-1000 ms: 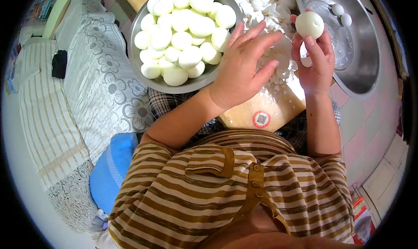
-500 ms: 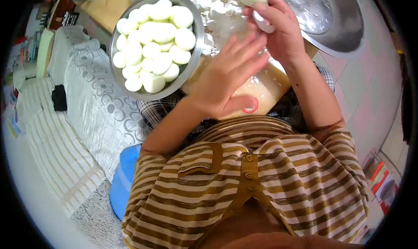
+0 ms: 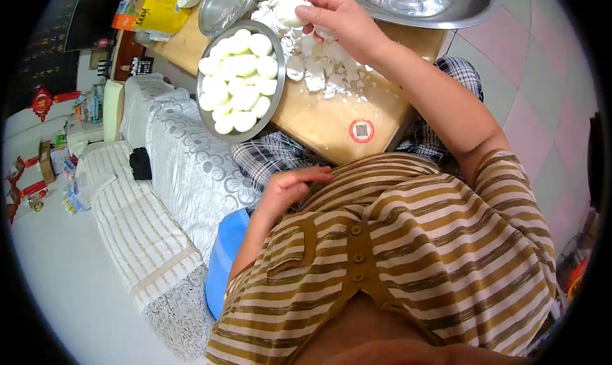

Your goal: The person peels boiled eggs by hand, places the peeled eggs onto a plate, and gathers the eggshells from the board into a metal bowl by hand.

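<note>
My right hand (image 3: 347, 27) is closed with its fingertips around a white egg (image 3: 292, 12), above a heap of broken eggshells (image 3: 328, 68). The shells are spread over the tan tabletop (image 3: 312, 126). Left of them, a metal bowl (image 3: 281, 68) holds many smooth peeled eggs (image 3: 239, 65). My left hand (image 3: 290, 189) is low by the front of the striped shirt, its fingers loosely extended and nothing visible in them.
A large metal basin (image 3: 478, 11) with a shiny, clear content stands at the far right. Behind the bowl are a clear-looking container (image 3: 223, 11) and a yellow packet (image 3: 159, 11). A cloth-covered sofa (image 3: 172, 135) runs along the left.
My left hand has come away from the right and dropped down to the shirt. My right hand with the egg has moved left over the shells. The view has shifted.
</note>
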The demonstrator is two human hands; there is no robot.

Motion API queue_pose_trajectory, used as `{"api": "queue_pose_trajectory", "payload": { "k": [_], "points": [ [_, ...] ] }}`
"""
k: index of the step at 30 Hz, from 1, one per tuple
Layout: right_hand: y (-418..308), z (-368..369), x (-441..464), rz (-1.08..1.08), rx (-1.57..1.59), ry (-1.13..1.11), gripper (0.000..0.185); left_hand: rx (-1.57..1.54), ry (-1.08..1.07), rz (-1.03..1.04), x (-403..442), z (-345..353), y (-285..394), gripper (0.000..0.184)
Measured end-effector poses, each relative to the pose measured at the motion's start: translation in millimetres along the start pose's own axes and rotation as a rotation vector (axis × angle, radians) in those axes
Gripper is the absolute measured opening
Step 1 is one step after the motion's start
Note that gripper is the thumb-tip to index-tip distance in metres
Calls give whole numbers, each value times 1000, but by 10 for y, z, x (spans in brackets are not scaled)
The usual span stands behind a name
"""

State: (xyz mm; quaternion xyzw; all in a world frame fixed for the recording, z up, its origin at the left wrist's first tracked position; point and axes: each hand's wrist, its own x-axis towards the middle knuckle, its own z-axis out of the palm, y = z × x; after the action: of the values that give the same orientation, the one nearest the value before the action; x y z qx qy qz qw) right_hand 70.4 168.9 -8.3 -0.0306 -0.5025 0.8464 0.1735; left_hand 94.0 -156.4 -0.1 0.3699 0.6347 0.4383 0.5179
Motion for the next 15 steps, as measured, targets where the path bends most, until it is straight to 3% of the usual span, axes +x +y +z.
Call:
{"api": "queue_pose_trajectory", "payload": {
  "k": [1, 3, 5, 9, 11, 15],
  "points": [
    [6, -10, -10, -13, 9, 1, 43, 16, -1, -3, 62, -18, 47, 36],
    [15, -50, -26, -30, -152, -25, 40, -259, 464, 145, 243, -9, 117, 34],
    [37, -73, -56, -100, -209, -28, 40, -142, 638, 137, 659, -2, 481, 54],
    [201, -139, -95, -359, -320, -104, 41, -357, 688, 110, 1172, -113, 785, 57],
    [105, -140, -200, -307, -406, -91, 41, -513, 616, 119, 1366, -216, 802, 55],
    [121, -161, -253, -555, -680, -104, 40, -515, 495, 83, 1527, -326, 806, 55]
  ]
}}
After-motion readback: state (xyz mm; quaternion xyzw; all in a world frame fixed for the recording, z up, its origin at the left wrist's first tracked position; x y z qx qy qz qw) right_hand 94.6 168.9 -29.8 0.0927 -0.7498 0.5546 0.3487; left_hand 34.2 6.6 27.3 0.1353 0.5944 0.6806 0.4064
